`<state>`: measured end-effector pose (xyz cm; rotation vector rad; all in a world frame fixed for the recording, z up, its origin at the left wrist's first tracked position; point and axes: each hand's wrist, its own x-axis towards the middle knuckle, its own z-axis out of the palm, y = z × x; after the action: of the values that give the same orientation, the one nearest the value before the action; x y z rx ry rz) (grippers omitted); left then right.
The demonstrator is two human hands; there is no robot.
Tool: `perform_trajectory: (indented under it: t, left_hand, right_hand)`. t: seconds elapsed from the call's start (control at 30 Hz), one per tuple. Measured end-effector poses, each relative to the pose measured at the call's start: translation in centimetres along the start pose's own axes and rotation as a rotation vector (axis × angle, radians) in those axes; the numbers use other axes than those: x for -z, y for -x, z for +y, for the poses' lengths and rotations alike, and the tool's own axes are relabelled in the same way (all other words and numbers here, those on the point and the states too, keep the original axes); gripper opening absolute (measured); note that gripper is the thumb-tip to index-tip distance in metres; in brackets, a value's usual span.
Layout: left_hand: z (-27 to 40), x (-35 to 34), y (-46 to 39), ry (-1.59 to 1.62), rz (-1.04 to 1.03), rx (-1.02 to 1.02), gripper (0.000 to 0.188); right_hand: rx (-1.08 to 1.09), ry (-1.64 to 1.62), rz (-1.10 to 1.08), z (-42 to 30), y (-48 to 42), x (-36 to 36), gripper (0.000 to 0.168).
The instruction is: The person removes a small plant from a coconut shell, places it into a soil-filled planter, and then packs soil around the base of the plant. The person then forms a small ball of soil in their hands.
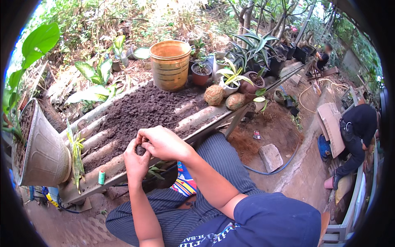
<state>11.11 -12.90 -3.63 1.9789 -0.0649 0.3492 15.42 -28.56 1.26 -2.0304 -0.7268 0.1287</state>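
My left hand and my right hand meet above the near edge of the bench, cupped around a dark ball of soil. The fingers of both hands press on it and hide part of it. Just beyond them, a loose heap of dark soil lies over the corrugated bench top. A green spool of thread stands to the left of my hands, beside a few cut variegated leaves. Two fibre-wrapped balls rest at the right, near potted plants.
A yellowish plastic bucket stands behind the soil. A large tilted planter is at the left end. Potted plants line the far right side. On the ground are a concrete block and a blue hose. Another person bends at the right.
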Motion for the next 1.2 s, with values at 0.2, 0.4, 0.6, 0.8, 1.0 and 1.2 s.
perform_trajectory:
  t: [0.2, 0.4, 0.6, 0.8, 1.0, 1.2]
  left_hand:
    - [-0.2, -0.2, 0.3, -0.020, -0.010, 0.147, 0.026]
    - [-1.3, -0.2, 0.4, 0.036, -0.032, 0.134, 0.027]
    - [-1.0, 1.0, 0.1, 0.027, -0.157, -0.015, 0.051]
    - [-2.9, 2.0, 0.1, 0.581, -0.272, 0.215, 0.041]
    - [-3.1, 2.6, -0.6, 0.689, -0.056, 0.239, 0.037]
    - [-5.7, 3.6, -1.4, 0.949, 0.123, 0.362, 0.031]
  right_hand:
    - [0.012, -0.046, -0.043, -0.2, 0.0, -0.1, 0.013]
    - [-0.004, -0.052, -0.066, -0.4, -0.4, -0.4, 0.013]
    - [0.015, 0.032, 0.044, 0.2, -0.6, -0.8, 0.013]
    - [0.043, 0.015, 0.151, 0.6, -1.3, -1.5, 0.013]
    - [0.062, -0.087, 0.352, 1.2, -2.1, -2.5, 0.014]
    - [-0.112, 0.022, -0.028, 1.4, -2.1, -1.2, 0.018]
